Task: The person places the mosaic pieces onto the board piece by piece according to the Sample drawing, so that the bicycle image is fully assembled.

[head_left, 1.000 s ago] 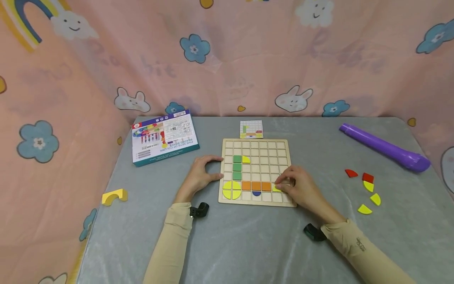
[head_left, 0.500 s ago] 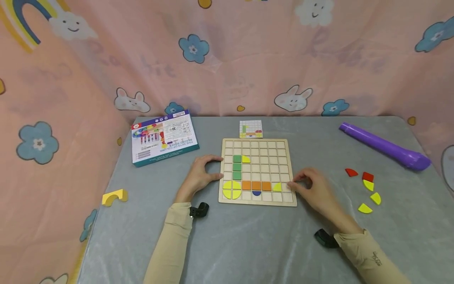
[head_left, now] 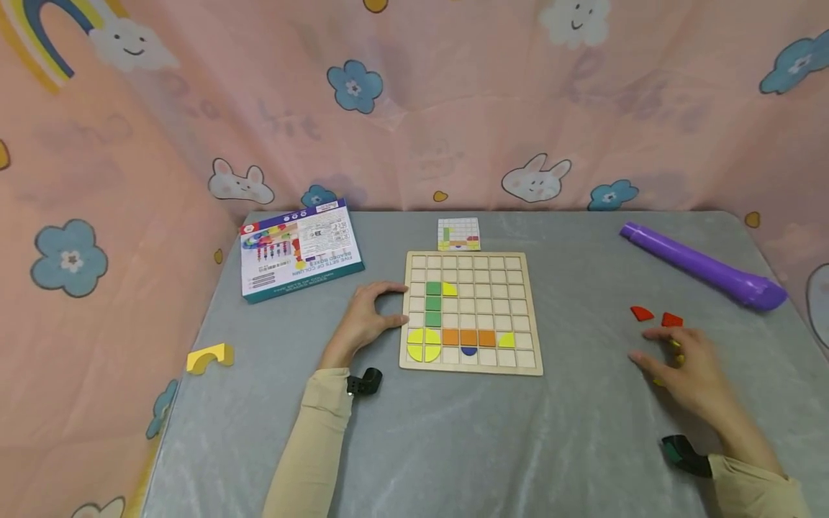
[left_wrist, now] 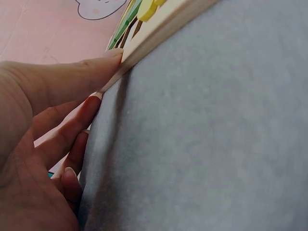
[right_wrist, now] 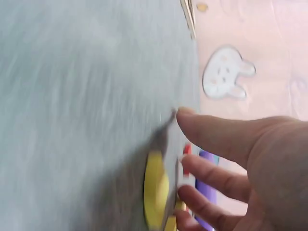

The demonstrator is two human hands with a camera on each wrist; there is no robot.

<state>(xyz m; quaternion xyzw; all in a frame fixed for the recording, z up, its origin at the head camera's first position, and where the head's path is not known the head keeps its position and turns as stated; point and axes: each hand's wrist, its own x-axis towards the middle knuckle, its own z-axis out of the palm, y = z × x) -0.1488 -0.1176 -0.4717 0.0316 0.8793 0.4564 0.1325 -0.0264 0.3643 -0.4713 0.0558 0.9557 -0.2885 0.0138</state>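
My left hand [head_left: 363, 320] rests its thumb and index fingertips against the left edge of a wooden grid board [head_left: 482, 276]; the left wrist view shows the thumb on the board's rim [left_wrist: 161, 38]. Set in the board are green squares [head_left: 433, 303], orange squares [head_left: 468, 337], a blue half-circle [head_left: 469, 351], a yellow circle of quarter pieces [head_left: 424, 345] and single yellow quarters [head_left: 506, 339]. My right hand [head_left: 699, 378] hovers, thumb and fingers apart, over loose yellow quarter pieces [right_wrist: 155, 187], partly hiding them. Beyond its fingers lie a red quarter piece [head_left: 642, 314] and another red piece [head_left: 672, 319].
A small pattern card [head_left: 458, 234] lies behind the board. Further left are a flat toy box [head_left: 301, 248] and a yellow arch block [head_left: 209, 357]. A purple tube [head_left: 702, 266] lies at the back right. A pink curtain [head_left: 414, 108] hangs behind the table.
My right hand has let go of the yellow quarter in the orange row and swung right to the loose pieces. The left hand stays at the board's edge.
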